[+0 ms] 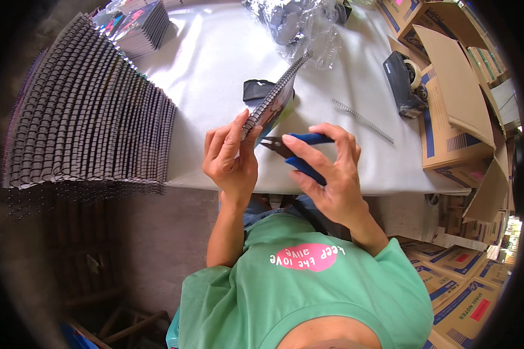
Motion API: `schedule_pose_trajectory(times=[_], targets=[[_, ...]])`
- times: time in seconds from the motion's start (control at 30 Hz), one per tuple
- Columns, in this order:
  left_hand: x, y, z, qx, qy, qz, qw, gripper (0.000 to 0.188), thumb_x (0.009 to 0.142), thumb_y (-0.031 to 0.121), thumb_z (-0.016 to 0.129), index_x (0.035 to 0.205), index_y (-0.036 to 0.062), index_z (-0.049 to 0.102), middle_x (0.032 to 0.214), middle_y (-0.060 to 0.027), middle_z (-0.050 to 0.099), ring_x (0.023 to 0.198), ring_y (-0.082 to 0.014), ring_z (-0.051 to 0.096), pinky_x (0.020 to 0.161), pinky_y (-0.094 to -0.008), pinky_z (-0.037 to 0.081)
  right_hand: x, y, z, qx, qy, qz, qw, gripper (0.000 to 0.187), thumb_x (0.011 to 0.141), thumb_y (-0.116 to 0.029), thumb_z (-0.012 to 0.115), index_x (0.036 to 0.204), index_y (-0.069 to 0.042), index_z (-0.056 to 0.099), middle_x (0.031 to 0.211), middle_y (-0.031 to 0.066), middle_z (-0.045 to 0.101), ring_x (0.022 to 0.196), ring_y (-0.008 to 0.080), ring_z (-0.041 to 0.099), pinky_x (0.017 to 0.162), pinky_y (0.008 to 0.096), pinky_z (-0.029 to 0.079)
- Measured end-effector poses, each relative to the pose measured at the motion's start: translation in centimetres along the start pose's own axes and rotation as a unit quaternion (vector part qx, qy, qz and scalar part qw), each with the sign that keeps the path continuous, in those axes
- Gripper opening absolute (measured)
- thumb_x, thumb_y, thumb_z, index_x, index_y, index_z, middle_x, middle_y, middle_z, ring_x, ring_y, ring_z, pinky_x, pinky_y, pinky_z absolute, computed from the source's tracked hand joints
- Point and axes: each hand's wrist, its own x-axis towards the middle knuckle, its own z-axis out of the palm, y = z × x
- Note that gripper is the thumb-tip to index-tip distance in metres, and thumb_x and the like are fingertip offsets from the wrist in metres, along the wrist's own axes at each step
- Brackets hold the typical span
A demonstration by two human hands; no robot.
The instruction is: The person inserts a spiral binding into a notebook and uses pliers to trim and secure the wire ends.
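A spiral notebook [278, 96] stands tilted above the white table, its black wire coil facing up. My left hand [232, 152] pinches the near end of its spine between thumb and fingers. My right hand [330, 174] is wrapped round a pair of wire cutters [304, 152] with blue handles and dark jaws. The handles are spread, and the jaws point at the near end of the coil, close to my left fingertips. Whether the jaws touch the wire I cannot tell. A loose coil [364, 121] lies on the table to the right of the notebook.
A tall stack of coil-bound notebooks [93, 110] fills the table's left side, with smaller stacks [141, 28] behind. A black pouch [257, 90] lies beyond my left hand. Clear plastic wrap [297, 26] sits at the back. A tape dispenser [403, 84] and open cardboard boxes [454, 125] stand right.
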Motion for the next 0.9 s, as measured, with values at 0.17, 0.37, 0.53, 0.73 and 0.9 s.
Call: schedule_pose_trajectory(times=[0.17, 0.37, 0.53, 0.73, 0.9], targets=[[0.1, 0.2, -0.5, 0.034, -0.003, 0.027, 0.999, 0.045, 0.067, -0.014, 0.063, 0.108, 0.0039, 0.068, 0.087, -0.007, 0.069, 0.071, -0.0159, 0.057, 0.068, -0.0265, 0.046, 0.6, -0.1, 1.4, 0.052, -0.02, 0.033, 0.998, 0.042, 0.083, -0.031, 0.064, 0.124, -0.025, 0.059, 0.115, 0.0106, 0.045, 0.108, 0.0278, 0.042, 0.096, 0.0425, 0.029], [-0.2, 0.5, -0.4, 0.059, 0.014, 0.059, 0.996, 0.045, 0.064, -0.014, 0.063, 0.105, 0.004, 0.069, 0.085, -0.0064, 0.069, 0.068, -0.0163, 0.056, 0.064, -0.0272, 0.045, 0.0, 0.2, 0.8, 0.251, -0.116, 0.097, 0.956, 0.038, 0.09, -0.032, 0.058, 0.125, -0.018, 0.056, 0.103, 0.0114, 0.053, 0.093, 0.0222, 0.054, 0.081, 0.0365, 0.042], [-0.7, 1.0, 0.0, 0.05, 0.026, 0.108, 0.993, 0.041, 0.065, -0.014, 0.064, 0.102, 0.0027, 0.069, 0.083, -0.0056, 0.069, 0.065, -0.0167, 0.054, 0.059, -0.0274, 0.042, -1.5, 2.4, 1.0, 0.755, -0.273, 0.29, 0.521, 0.043, 0.096, -0.032, 0.048, 0.131, -0.007, 0.044, 0.096, 0.0087, 0.058, 0.082, 0.0156, 0.059, 0.067, 0.0277, 0.05], [-0.1, 1.3, -0.8, -0.056, 0.073, -0.034, 0.995, 0.029, 0.08, -0.003, 0.066, 0.109, -0.0014, 0.063, 0.086, -0.0051, 0.066, 0.067, -0.0093, 0.054, 0.061, -0.0214, 0.042, -2.8, 2.6, 2.0, 0.325, -0.111, 0.082, 0.936, 0.047, 0.091, -0.026, 0.056, 0.131, -0.003, 0.045, 0.105, 0.0082, 0.056, 0.096, 0.0161, 0.055, 0.081, 0.0261, 0.045], [4.1, 4.3, -2.9, -0.336, 0.136, -0.138, 0.922, 0.023, 0.092, 0.008, 0.057, 0.112, -0.0014, 0.059, 0.1, -0.0049, 0.06, 0.084, -0.0065, 0.054, 0.078, -0.0194, 0.043, -4.9, 6.9, 2.3, 0.503, 0.143, 0.264, 0.81, 0.059, 0.078, -0.013, 0.069, 0.132, -0.005, 0.044, 0.113, 0.0037, 0.053, 0.097, 0.0133, 0.051, 0.086, 0.0251, 0.04]])
